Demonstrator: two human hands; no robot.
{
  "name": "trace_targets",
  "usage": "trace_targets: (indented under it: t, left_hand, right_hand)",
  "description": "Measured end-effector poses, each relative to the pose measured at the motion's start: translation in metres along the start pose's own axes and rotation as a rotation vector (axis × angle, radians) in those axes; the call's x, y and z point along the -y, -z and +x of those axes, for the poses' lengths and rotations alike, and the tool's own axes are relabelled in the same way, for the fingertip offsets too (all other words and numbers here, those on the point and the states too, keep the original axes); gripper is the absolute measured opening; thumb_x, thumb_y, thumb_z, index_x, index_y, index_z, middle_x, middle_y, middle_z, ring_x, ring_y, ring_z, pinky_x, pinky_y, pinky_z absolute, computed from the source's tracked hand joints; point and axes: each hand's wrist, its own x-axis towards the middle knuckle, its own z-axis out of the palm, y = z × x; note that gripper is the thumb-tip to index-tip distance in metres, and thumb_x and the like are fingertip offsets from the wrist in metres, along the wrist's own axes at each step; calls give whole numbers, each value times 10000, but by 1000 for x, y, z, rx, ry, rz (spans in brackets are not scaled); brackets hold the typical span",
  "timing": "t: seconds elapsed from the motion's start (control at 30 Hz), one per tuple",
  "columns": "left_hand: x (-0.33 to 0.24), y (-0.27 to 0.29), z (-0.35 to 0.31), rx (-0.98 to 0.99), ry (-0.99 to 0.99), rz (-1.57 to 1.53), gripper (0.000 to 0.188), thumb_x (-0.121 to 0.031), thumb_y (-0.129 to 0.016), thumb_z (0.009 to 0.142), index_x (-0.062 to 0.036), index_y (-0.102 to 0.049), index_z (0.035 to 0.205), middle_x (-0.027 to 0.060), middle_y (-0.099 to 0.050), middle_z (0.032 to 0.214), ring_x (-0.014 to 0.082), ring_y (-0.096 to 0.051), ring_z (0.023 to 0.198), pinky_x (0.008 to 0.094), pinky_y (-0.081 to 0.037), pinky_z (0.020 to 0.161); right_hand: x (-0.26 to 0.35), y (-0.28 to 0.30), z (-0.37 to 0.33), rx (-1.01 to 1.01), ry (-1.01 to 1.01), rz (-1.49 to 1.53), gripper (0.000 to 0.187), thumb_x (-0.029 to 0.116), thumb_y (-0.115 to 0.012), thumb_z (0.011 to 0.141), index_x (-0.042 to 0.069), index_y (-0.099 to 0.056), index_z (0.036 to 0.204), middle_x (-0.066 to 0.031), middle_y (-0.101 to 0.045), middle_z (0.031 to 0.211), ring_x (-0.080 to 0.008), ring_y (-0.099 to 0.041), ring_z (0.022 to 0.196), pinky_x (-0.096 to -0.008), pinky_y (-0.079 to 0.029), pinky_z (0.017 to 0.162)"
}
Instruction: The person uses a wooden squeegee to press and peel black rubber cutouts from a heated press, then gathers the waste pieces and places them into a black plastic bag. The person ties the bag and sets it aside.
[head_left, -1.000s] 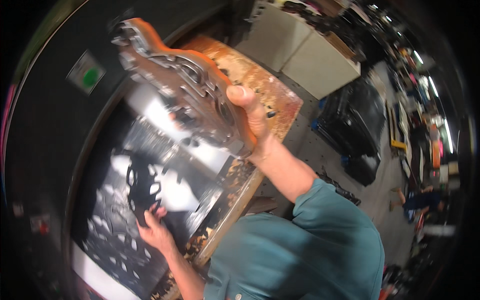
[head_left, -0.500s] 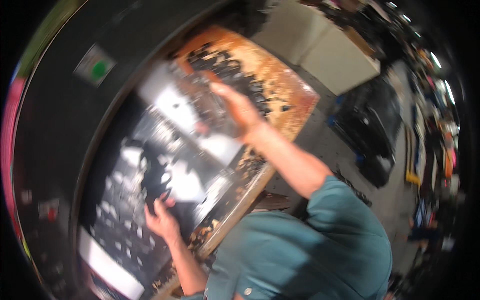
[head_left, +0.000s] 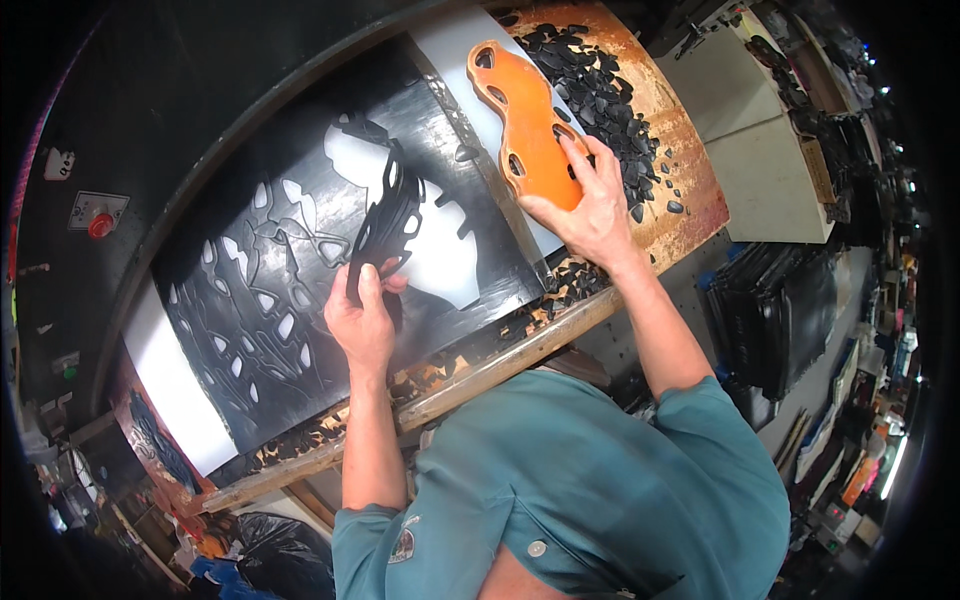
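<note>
My left hand (head_left: 365,325) pinches black cut-out pieces (head_left: 385,225), thin and bent with openings in them, and holds them over a black sheet (head_left: 395,85). That sheet has many cut shapes on its left, and white shows through a large gap (head_left: 447,255). On the right, my right hand (head_left: 600,215) grips the near end of an orange cutting die (head_left: 535,110), long and wavy-edged with several oval holes. The die lies on a white board (head_left: 445,40), with my thumb on one edge and fingers on the other.
Many small black scraps (head_left: 600,95) lie on the worn tan work surface (head_left: 690,150) beyond the die. A wooden rail (head_left: 480,365) runs along its front. A dark machine body with a red button (head_left: 101,225) stands at left. Stacked black sheets (head_left: 775,310) are at right.
The view has turned and sharpened. The orange die, blurred and tilted under my right hand earlier, now lies flat on the white board. My left hand has lifted black cut-out pieces from the sheet.
</note>
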Motion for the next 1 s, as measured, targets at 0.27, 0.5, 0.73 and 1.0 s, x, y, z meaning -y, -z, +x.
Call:
trace_targets:
  t: [0.27, 0.5, 0.73, 1.0]
  left_hand:
    - [-5, -3, -2, -8, 35, -40, 260, -197, -589, 1115, 40, -693, 1086, 133, -799, 978, 118, -717, 778, 265, -556, 714]
    - [-20, -2, -20, -14, 243, -279, 372, -285, -558, 1136, 64, -662, 1208, 221, -756, 1168, 161, -724, 791, 304, -605, 725]
    - [-43, -42, -43, 114, 290, -296, 266, -181, -605, 1101, 24, -702, 1240, 96, -752, 1040, 134, -693, 848, 295, -563, 779]
    - [-46, -18, -45, 233, 263, -438, 276, -77, -579, 1085, 51, -671, 1312, 91, -714, 1152, 149, -712, 1027, 309, -579, 899]
  right_hand:
    - [-50, 12, 13, -104, -69, 360, 221, 97, -737, 987, 23, -783, 1191, -100, -735, 1095, -153, -709, 890, -271, -568, 778]
    - [-38, 31, 36, -241, -96, -343, 259, 127, -700, 976, 14, -756, 1203, -151, -701, 1226, -305, -638, 1149, -353, -540, 930]
    - [98, 13, 5, 382, 364, 541, 715, 271, -849, 884, -35, -574, 1469, -199, -615, 1415, -314, -632, 1260, -414, -497, 1110]
    - [121, -11, -11, 408, 491, 704, 808, 226, -907, 803, -48, -557, 1477, -262, -545, 1483, -324, -677, 1170, -440, -559, 1012]
